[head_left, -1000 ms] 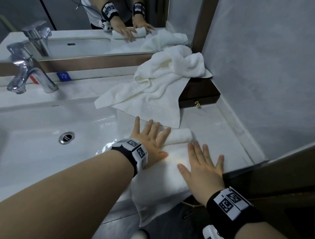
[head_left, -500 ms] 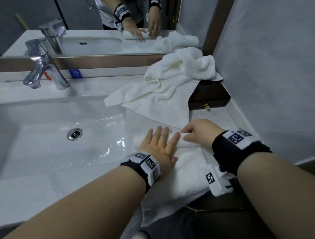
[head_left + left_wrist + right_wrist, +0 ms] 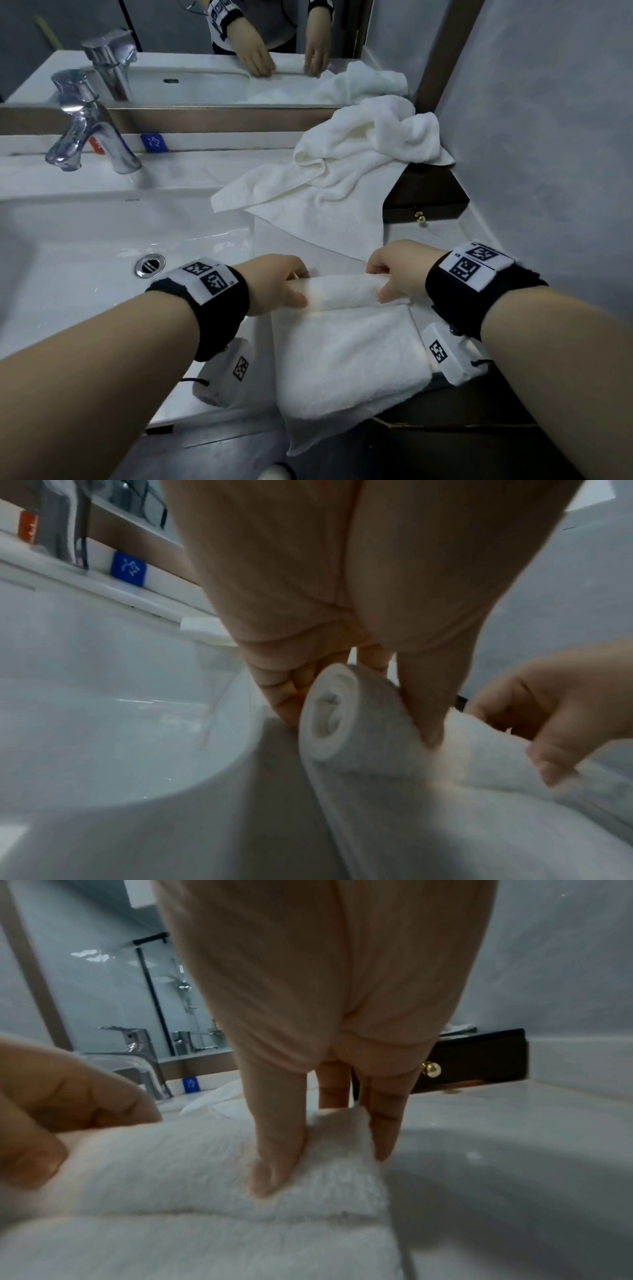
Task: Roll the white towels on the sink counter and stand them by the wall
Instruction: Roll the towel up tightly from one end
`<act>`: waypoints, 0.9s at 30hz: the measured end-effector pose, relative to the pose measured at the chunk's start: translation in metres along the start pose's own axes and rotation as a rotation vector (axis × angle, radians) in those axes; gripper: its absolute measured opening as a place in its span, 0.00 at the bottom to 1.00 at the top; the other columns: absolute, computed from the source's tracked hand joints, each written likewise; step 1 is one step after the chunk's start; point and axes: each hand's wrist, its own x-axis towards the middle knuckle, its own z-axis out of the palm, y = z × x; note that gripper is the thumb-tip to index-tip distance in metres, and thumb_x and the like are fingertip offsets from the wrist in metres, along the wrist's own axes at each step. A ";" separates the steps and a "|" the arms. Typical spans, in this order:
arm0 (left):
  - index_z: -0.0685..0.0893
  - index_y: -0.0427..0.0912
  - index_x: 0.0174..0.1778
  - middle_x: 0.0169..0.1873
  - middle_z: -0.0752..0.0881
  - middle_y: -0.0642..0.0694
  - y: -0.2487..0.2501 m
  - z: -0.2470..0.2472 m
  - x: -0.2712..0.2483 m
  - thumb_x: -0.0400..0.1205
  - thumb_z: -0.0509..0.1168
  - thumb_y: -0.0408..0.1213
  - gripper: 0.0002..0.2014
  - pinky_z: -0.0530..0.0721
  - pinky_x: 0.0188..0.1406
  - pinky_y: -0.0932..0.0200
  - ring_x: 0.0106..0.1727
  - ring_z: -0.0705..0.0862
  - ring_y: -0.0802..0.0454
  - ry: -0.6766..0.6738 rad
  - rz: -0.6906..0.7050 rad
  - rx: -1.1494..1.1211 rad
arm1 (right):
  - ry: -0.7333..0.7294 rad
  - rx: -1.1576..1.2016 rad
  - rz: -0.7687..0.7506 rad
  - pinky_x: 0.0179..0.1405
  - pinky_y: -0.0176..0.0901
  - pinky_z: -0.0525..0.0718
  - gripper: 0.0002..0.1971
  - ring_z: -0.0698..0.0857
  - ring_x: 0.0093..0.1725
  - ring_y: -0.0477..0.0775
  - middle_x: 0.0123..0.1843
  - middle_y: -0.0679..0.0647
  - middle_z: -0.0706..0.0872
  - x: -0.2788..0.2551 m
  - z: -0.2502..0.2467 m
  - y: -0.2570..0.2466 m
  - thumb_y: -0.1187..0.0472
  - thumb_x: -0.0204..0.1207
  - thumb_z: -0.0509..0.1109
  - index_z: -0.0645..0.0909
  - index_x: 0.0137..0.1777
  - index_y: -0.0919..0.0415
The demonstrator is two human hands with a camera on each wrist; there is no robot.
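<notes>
My head view looks down and forward over the bench point(image 3: 219, 171) toward the mirror point(image 3: 178, 51); each wrist view sits close under my palm, facing along the fingers; all three share the half-rolled towel point(image 3: 346, 291).

White towel point(image 3: 346, 346) half rolled on counter; second towel point(image 3: 342, 181) crumpled behind.

Left hand point(image 3: 279, 282) curled with thumb pressing down, right hand point(image 3: 399, 270) likewise, forearms reaching forward, black bands on both wrists
</notes>
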 end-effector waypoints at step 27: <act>0.66 0.49 0.69 0.61 0.73 0.48 0.001 0.002 0.032 0.81 0.59 0.37 0.20 0.74 0.59 0.49 0.59 0.75 0.45 0.167 0.252 0.639 | 0.318 0.181 -0.095 0.69 0.38 0.68 0.27 0.70 0.69 0.55 0.72 0.51 0.74 -0.003 0.062 0.027 0.62 0.86 0.59 0.60 0.84 0.50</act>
